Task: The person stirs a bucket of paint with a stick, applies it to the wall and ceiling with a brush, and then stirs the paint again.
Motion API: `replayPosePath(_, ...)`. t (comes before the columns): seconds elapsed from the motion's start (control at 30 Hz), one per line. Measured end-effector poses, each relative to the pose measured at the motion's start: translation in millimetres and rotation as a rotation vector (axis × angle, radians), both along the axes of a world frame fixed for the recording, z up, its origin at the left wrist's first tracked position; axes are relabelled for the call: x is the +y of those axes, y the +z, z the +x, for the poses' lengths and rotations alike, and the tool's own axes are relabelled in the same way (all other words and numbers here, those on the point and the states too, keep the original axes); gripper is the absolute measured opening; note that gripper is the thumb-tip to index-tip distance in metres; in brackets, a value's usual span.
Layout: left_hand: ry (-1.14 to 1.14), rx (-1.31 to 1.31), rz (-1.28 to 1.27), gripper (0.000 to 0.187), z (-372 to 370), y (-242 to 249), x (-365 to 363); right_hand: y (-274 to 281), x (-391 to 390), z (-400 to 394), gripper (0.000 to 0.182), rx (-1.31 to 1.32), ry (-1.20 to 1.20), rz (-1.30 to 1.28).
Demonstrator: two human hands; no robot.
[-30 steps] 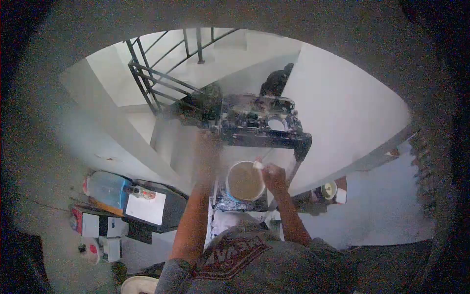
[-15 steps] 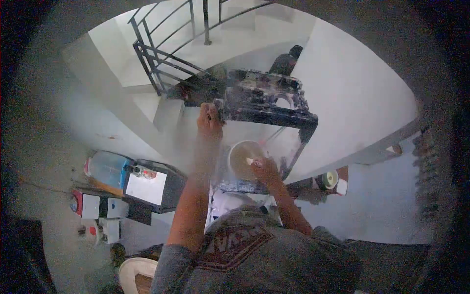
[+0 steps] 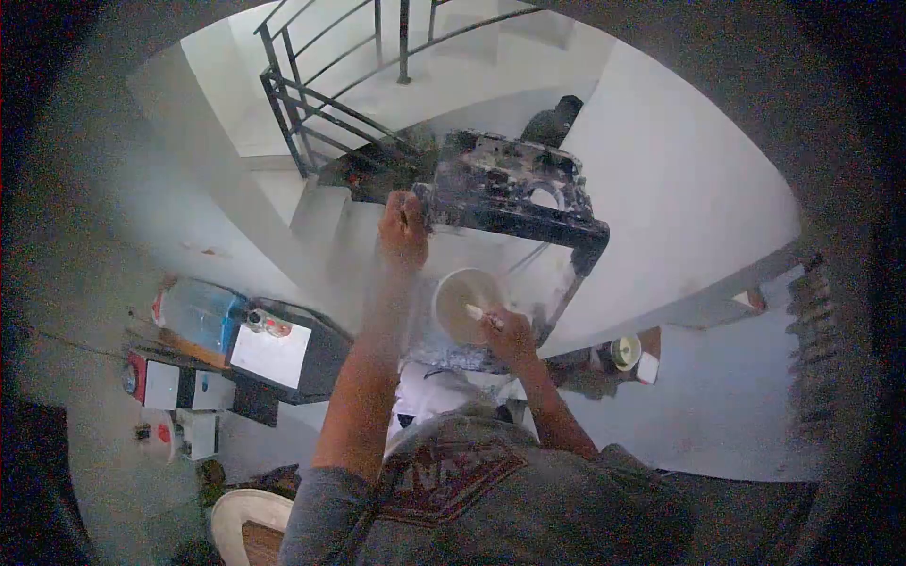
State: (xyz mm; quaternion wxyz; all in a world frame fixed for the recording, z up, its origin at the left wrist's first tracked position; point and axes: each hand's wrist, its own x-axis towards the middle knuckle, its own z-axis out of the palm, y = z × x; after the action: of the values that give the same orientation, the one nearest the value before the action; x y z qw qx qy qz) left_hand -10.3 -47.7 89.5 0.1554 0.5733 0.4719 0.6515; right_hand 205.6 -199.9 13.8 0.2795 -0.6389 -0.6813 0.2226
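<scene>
I look straight down from high up on a paint-spattered stepladder (image 3: pixel 514 193). My left hand (image 3: pixel 402 229) grips the left edge of the ladder's dark top platform. My right hand (image 3: pixel 511 334) is closed on a pale tool handle (image 3: pixel 478 314) that reaches over a round paint bucket (image 3: pixel 458 298) filled with beige-white paint. The bucket rests on a spattered ladder step just below the platform. My grey printed shirt fills the bottom of the view.
A stairwell with a dark metal railing (image 3: pixel 321 104) drops away behind the ladder. On the floor at left lie a blue water jug (image 3: pixel 200 314), a black box with a white sheet (image 3: pixel 281 354) and small cartons (image 3: pixel 175 387). A tape roll (image 3: pixel 625 351) lies at right.
My left hand came up and took hold of the ladder's top platform. My right hand shifted from the bucket's right rim to over the paint, and the view tilted slightly.
</scene>
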Motion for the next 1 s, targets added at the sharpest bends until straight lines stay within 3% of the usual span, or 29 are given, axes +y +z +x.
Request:
replayPosePath(0.03,-0.105,-0.134,-0.107,0.045,0.1,1.4,0.2,-5.5,-0.5,2.7,0.026,-0.003,0.007,0.011)
replayPosePath(0.13,-0.199,-0.219,-0.118,0.046,0.7,2.3,-2.8,-2.2,-6.4,3.7,0.027,0.017,0.005,0.020)
replayPosePath(0.3,-0.138,-0.200,-0.139,0.046,1.8,-1.7,1.1,-6.3,-10.0,5.1,0.027,0.078,0.040,0.133)
replayPosePath(0.37,-0.119,-0.172,-0.136,0.046,2.4,2.5,-2.2,-7.9,-7.9,3.2,0.027,-0.154,0.145,0.093)
replayPosePath(0.47,-0.233,-0.256,-0.161,0.044,5.2,18.7,-13.1,-16.9,-9.6,-4.8,0.026,0.014,0.113,0.242)
replayPosePath(0.63,-0.271,-0.349,-0.172,0.042,3.5,13.9,-13.4,-18.7,-17.5,-12.0,0.027,0.022,0.057,0.153)
replayPosePath(0.73,-0.184,-0.138,-0.121,0.040,0.0,13.9,-11.6,-25.9,-22.2,-14.3,0.028,-0.001,0.036,0.198)
replayPosePath(0.8,-0.194,-0.211,-0.123,0.040,3.8,14.6,-10.5,-27.3,-24.9,-13.0,0.029,-0.056,0.041,0.257)
replayPosePath(0.87,-0.208,-0.286,-0.133,0.040,5.4,10.2,-8.5,-31.5,-29.5,-8.7,0.031,0.040,-0.027,0.050)
replayPosePath(0.93,-0.110,-0.140,-0.141,0.041,2.0,6.8,-5.5,-20.6,-29.0,-7.6,0.031,0.051,-0.043,0.036)
replayPosePath(1.0,-0.102,-0.153,-0.170,0.041,2.5,8.8,-5.7,-22.0,-23.5,-7.2,0.031,0.076,-0.057,0.026)
